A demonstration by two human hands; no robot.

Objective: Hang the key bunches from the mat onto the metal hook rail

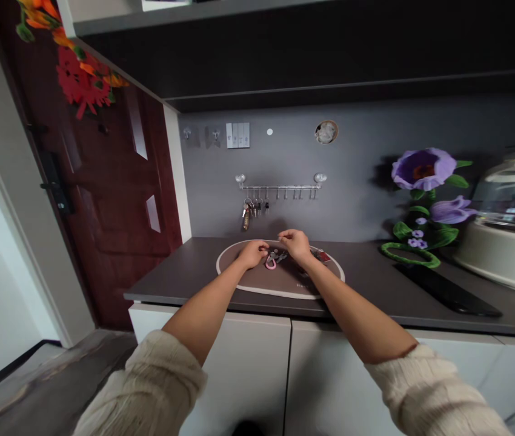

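Both my arms reach out over a dark counter [185, 275] to an oval brown tray [257, 284] with a pale rim. My left hand [252, 252] and my right hand [294, 244] meet above the tray, fingers curled in a pinch around a small bunch of keys with a pink loop [271, 260]. Which hand bears the keys is too small to tell exactly; both touch them. A small red item [324, 257] lies on the tray just right of my right hand.
A hook rail [280, 188] on the grey wall holds another key bunch [251, 212]. Purple artificial flowers [423, 200] and a lidded appliance [507, 224] stand at the right, with a black flat object [448, 290] in front. A dark red door [107, 181] is at left.
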